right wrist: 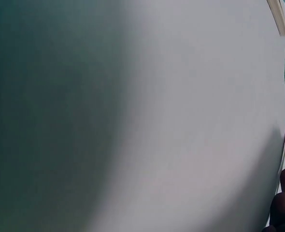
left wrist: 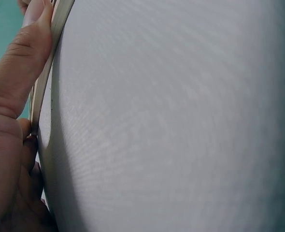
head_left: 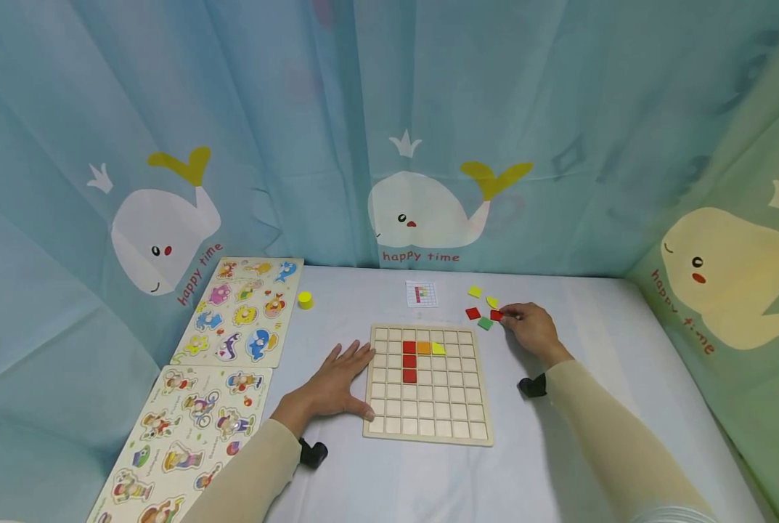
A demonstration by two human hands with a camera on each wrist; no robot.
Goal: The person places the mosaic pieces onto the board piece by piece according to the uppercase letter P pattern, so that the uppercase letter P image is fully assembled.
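Observation:
A wooden grid board (head_left: pixel 428 428) lies on the table with red tiles (head_left: pixel 409 361) in a column, plus an orange tile (head_left: pixel 424 348) and a yellow tile (head_left: pixel 438 349) to the right of the top one. Along the board's left edge rests my left hand (head_left: pixel 334 383), fingers spread; its thumb (left wrist: pixel 24 65) touches the rim in the left wrist view. My right hand (head_left: pixel 531 330) pinches a loose red tile (head_left: pixel 496 315) at its edge, beyond the board's upper right corner. A green tile (head_left: pixel 486 323) and another red tile (head_left: pixel 472 313) lie beside it.
Yellow pieces (head_left: pixel 475 291) lie behind the loose tiles. A small pattern card (head_left: pixel 422 294) sits behind the board. At left are two picture puzzle boards (head_left: pixel 265 378) and a yellow cylinder (head_left: pixel 306 300). A whale-print curtain (head_left: pixel 324 181) borders the table.

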